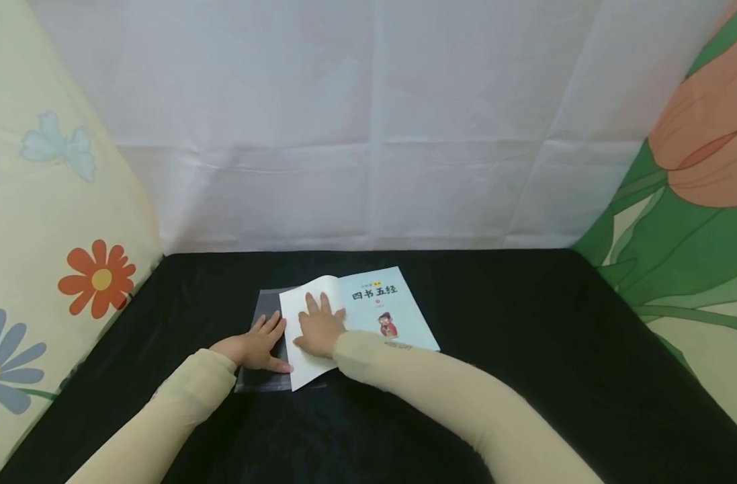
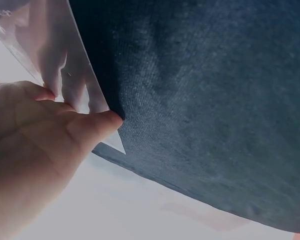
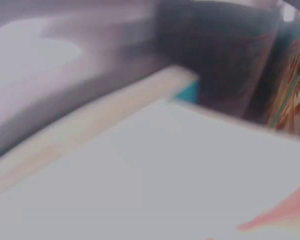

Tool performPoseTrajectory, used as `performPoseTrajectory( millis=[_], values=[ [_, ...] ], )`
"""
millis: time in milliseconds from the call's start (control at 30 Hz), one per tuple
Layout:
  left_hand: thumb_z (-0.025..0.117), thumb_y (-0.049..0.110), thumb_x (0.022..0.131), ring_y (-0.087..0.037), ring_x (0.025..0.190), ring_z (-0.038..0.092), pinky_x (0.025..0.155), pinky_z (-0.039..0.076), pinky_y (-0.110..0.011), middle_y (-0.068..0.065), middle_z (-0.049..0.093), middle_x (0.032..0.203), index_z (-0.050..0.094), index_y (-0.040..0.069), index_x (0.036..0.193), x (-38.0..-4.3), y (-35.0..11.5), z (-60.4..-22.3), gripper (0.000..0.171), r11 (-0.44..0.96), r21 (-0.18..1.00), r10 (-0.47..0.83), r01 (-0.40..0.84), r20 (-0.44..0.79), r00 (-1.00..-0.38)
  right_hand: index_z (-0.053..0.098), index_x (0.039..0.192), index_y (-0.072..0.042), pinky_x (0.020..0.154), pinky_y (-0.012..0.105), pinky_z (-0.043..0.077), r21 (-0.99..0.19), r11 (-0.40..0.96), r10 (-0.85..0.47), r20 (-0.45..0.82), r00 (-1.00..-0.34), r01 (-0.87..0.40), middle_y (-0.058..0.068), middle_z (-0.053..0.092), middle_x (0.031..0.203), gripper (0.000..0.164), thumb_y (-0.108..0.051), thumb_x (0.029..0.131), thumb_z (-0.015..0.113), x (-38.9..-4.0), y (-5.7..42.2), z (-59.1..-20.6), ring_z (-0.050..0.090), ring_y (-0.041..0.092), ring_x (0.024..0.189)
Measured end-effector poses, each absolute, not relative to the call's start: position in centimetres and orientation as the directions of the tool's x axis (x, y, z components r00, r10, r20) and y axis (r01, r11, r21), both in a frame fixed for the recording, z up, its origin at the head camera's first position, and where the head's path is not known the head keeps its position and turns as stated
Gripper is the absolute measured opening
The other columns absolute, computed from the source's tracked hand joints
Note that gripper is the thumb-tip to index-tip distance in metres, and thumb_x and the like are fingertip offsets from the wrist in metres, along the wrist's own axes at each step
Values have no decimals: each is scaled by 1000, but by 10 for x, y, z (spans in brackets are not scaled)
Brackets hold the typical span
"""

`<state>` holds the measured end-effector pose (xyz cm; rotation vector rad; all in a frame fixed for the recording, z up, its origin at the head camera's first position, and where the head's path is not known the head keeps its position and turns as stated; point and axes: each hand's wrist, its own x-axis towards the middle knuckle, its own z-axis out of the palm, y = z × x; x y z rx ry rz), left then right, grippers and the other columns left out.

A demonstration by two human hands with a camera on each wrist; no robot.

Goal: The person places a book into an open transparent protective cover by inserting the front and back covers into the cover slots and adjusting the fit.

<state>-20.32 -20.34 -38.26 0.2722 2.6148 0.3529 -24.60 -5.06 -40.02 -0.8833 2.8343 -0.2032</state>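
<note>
A book (image 1: pixel 413 312) with a light blue, titled front lies on the black cloth in the head view. Its white leaf (image 1: pixel 308 373) is folded out to the left. My right hand (image 1: pixel 321 329) rests on that leaf, fingers spread. Left of it, my left hand (image 1: pixel 259 347) lies with straight fingers over a clear plastic sheet (image 1: pixel 262 384), its thumb and fingertips at the leaf's left edge. The left wrist view shows the thumb by a glossy, pointed corner (image 2: pixel 119 146). In the right wrist view the book's white surface (image 3: pixel 155 165) is blurred.
Black cloth (image 1: pixel 513 323) covers the table. A white curtain (image 1: pixel 368 134) hangs behind it. Flower-printed panels stand at the left (image 1: pixel 17 202) and right (image 1: pixel 701 269).
</note>
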Motion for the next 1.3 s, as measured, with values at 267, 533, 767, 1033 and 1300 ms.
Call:
performPoseTrajectory(
  millis=[267, 533, 767, 1033, 1300],
  values=[
    [74, 40, 84, -53, 141, -2, 108, 16, -65, -31, 3, 157, 17, -9, 150, -207, -205, -389, 100, 951, 286, 245, 121, -451, -858, 39, 150, -27, 102, 71, 22, -262, 814, -571, -200, -796, -518, 5, 6, 163, 64, -56, 95, 52, -248, -25, -400, 1, 42, 146],
    [72, 54, 79, -53, 141, -5, 107, 12, -69, -30, 2, 157, 17, -8, 151, -208, -213, -396, 110, 930, 352, 265, 108, -436, -860, 39, 150, -20, 105, 69, 20, -286, 839, -519, -170, -838, -462, 10, 5, 163, 68, -52, 93, 57, -249, -32, -414, 1, 44, 145],
    [74, 44, 83, -54, 140, -2, 107, 15, -67, -31, 3, 157, 17, -10, 150, -204, -207, -388, 103, 940, 321, 256, 115, -442, -860, 38, 151, -16, 106, 67, 21, -272, 862, -480, -170, -861, -427, 9, 6, 163, 72, -52, 92, 60, -251, -36, -415, 3, 44, 145],
    [74, 40, 84, -54, 141, 0, 108, 17, -66, -32, 5, 156, 18, -11, 149, -203, -202, -384, 99, 947, 297, 247, 121, -435, -866, 35, 151, -11, 106, 66, 22, -287, 881, -436, -179, -882, -377, 10, 6, 163, 77, -50, 91, 62, -249, -37, -413, 5, 47, 144],
    [75, 39, 83, -51, 142, 0, 108, 17, -65, -30, 6, 157, 19, -10, 149, -201, -201, -383, 100, 949, 299, 228, 97, -443, -867, 37, 150, -8, 105, 66, 26, -284, 896, -400, -176, -899, -343, 12, 11, 162, 74, -49, 93, 60, -239, -33, -404, 9, 48, 143]
  ],
)
